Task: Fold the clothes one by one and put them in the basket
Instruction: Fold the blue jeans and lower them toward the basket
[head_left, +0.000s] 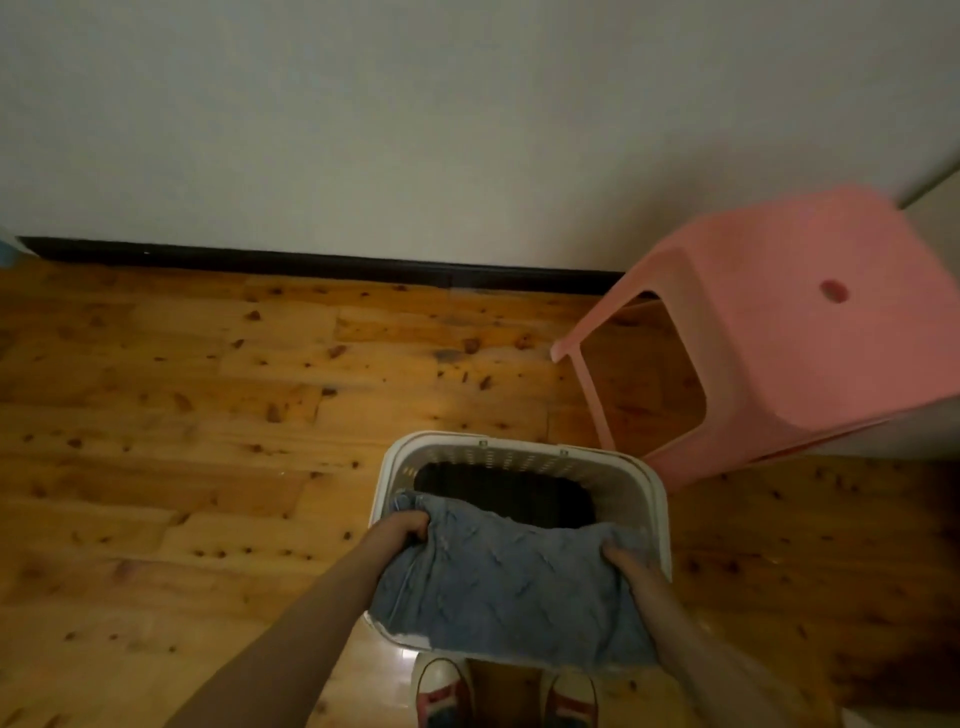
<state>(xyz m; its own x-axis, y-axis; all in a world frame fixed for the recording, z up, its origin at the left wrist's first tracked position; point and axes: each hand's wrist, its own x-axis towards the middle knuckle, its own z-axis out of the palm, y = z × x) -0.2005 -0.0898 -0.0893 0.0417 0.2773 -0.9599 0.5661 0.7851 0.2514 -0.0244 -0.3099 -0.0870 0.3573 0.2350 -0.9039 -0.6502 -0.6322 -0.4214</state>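
A folded denim garment (511, 587) is stretched between both hands over the near half of the white basket (519, 452), which sits on the wood floor (208, 415). The left hand (402, 527) bunches its far left corner, fingers (418, 525) curled over the cloth; the right hand (628, 564) grips the right edge likewise. Something dark lies inside the basket. A pink stool (779, 322) stands just beside it, by the wall (415, 130).

left: floor (182, 415) open | right: pink stool (810, 353) just beside basket (519, 446) | basket mouth — denim garment (519, 587) over near half
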